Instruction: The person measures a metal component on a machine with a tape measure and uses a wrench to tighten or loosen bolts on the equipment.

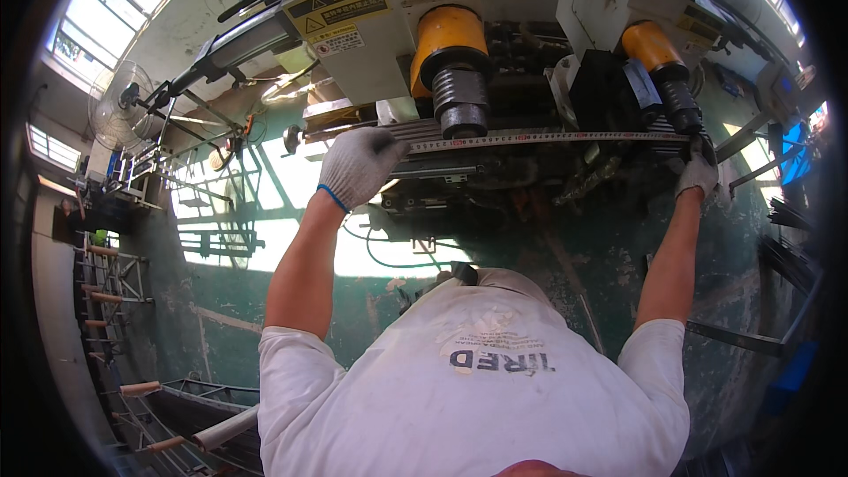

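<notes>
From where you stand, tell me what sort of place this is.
Probably a factory workshop, perhaps for metalwork: there is a heavy machine with orange cylinders and a warning label, and a tape measure is stretched along its front.

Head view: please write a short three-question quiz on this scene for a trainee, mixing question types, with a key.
1. What runs between the person's left hand and right hand?
2. True or false: the right hand is bare.
3. Where in the picture is the fan?
a) upper left
b) lower right
c) lower middle

Key
1. A measuring tape, stretched nearly straight across the picture.
2. False: it wears a pale glove, as the left one does.
3. a
</notes>
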Demonstrator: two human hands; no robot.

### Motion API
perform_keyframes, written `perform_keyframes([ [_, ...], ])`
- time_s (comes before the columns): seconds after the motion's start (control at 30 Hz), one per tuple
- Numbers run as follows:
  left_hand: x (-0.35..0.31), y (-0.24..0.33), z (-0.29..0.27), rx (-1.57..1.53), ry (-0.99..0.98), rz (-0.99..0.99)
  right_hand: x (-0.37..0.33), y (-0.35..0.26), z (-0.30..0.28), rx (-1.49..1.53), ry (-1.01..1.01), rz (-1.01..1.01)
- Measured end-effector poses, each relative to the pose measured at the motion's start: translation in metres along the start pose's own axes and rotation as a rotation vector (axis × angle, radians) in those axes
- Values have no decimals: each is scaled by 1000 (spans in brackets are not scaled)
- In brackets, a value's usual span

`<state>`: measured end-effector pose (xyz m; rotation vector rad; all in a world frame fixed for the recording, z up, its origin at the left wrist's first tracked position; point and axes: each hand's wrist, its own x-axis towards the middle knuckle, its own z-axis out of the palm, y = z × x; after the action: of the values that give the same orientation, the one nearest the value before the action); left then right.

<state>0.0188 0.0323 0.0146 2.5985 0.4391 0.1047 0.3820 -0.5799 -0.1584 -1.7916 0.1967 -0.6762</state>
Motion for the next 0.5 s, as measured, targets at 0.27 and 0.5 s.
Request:
perform_keyframes([
  [0.27, -17, -38, 16, -137, -129, 51, -43, -69, -13, 302, 36, 133],
  [0.5, -27, -84, 18, -287, -132, 37, -68, -142, 16, 245, -100, -176],
])
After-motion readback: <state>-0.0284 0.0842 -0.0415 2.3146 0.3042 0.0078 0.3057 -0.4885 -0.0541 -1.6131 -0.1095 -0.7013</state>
